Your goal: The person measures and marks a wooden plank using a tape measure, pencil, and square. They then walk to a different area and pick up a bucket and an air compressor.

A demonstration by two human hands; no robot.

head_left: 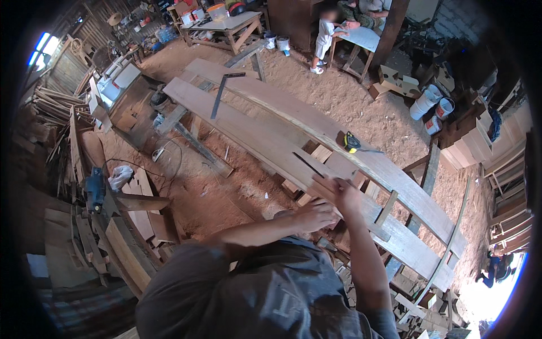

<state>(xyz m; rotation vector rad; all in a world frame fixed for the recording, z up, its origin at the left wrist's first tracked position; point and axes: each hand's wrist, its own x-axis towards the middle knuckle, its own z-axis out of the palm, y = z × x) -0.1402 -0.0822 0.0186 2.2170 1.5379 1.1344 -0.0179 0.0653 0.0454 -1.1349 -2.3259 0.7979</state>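
While at the plank (265,144) edge, both hands (333,203) on a wood block (322,186).

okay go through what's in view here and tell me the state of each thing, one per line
Left hand: resting flat on the near plank's edge.
Right hand: fingers closed on a small wood piece.
Near plank: lying flat across supports.
Far plank: lying flat beside it.
Tape measure: on the far plank, blade drawn out.
Framing square: lying flat across the planks.
White buckets: upright on the floor.
Blue power tool: set down among scrap wood.
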